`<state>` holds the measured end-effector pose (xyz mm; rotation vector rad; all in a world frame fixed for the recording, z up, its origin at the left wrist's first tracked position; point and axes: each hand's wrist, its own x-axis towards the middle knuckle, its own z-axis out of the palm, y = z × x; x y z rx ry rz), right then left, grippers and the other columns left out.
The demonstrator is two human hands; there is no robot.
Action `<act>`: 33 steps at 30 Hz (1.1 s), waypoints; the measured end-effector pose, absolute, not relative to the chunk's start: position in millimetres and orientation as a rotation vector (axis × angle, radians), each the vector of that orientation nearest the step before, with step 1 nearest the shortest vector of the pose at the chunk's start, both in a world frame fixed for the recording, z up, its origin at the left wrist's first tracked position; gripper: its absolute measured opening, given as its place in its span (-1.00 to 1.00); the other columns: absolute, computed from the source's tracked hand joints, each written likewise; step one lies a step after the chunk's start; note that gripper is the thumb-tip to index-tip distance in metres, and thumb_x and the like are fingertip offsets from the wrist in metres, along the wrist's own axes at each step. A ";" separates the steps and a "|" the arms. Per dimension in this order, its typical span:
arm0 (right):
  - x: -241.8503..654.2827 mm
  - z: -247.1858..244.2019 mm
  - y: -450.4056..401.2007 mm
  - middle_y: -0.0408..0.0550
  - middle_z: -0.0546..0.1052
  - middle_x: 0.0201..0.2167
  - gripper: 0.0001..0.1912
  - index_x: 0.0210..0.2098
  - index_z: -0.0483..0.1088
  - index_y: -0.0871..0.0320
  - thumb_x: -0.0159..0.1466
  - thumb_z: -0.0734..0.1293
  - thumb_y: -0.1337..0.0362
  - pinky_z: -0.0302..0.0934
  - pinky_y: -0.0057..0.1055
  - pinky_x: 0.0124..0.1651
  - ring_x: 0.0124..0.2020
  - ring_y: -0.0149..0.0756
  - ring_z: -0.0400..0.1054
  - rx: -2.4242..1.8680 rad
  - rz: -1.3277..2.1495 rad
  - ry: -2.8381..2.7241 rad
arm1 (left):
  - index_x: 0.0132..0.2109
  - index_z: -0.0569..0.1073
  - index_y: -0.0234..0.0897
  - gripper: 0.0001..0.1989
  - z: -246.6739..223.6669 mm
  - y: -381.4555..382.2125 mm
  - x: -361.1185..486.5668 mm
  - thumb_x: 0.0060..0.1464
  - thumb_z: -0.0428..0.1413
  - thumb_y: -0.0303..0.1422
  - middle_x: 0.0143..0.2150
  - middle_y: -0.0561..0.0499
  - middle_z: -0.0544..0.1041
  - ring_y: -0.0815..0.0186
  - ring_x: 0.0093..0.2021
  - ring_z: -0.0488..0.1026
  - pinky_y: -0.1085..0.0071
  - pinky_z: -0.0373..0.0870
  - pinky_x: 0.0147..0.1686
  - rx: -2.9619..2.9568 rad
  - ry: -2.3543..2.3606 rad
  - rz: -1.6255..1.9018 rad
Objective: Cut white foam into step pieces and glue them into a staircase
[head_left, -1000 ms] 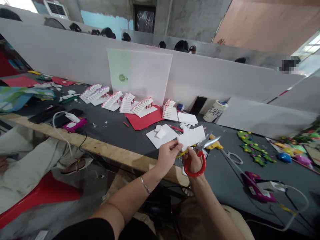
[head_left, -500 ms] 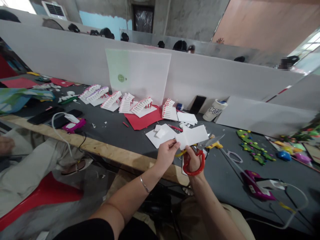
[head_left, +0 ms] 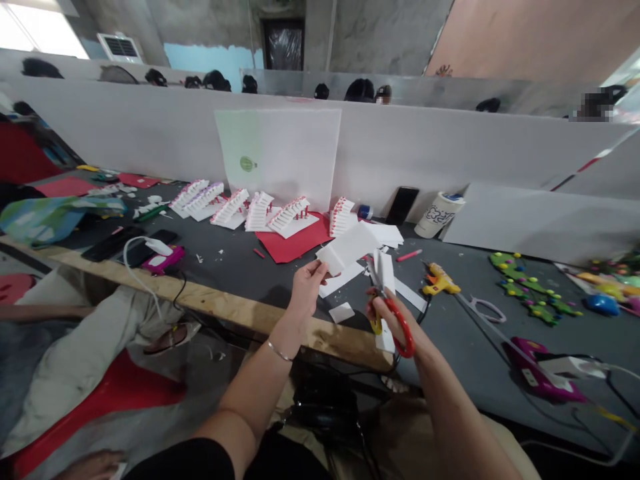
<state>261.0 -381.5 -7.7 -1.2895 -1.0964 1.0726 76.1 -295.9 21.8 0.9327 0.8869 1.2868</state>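
Observation:
Between the closed thumb and fingers of my left hand (head_left: 309, 285) is a piece of white foam board (head_left: 353, 248), held above the table. My right hand (head_left: 387, 313) grips red-handled scissors (head_left: 404, 328), a finger and thumb around the loops, with the blades pointing away from me. The scissors are apart from the held board. Under and beside my right hand lie white strips (head_left: 409, 293). A small white square (head_left: 342, 313) rests on the table near the front edge, between my two hands.
Small white stair models (head_left: 289, 217) line the back of the table (head_left: 230, 270), one on red sheet (head_left: 287, 250). A yellow glue gun (head_left: 440, 280), purple power strip (head_left: 543, 373), phone (head_left: 401, 205) and patterned cup (head_left: 440, 215) are to the right. Another person sits at left.
My left hand has moved left with the white board. My right hand with the scissors has come away from it, the blades now pointing forward. A small white square shows on the table.

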 end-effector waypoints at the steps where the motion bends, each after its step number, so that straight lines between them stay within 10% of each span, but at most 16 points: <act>1: 259.8 -7.0 -384.4 -0.18 0.50 -0.50 -0.50 -0.18 0.46 0.11 0.08 0.47 -0.13 0.30 -0.39 -0.37 -0.48 -0.33 0.38 -1.317 1.081 -1.165 | -0.26 0.61 -0.37 -0.61 22.3 -295.1 74.4 -0.14 0.31 -0.11 -0.42 -0.10 0.63 0.27 -0.40 0.54 0.47 0.16 -0.46 0.930 0.894 1.294; 33: 244.7 17.3 -398.1 -0.16 0.46 -0.58 -0.63 -0.33 0.37 0.08 0.20 0.25 -0.11 0.17 -0.40 -0.41 -0.53 -0.26 0.34 -1.679 0.714 -1.624 | -0.32 0.60 -0.34 -0.68 19.0 -302.3 86.4 -0.10 0.27 -0.14 -0.44 -0.04 0.60 0.32 -0.42 0.50 0.50 0.21 -0.47 1.079 0.856 1.108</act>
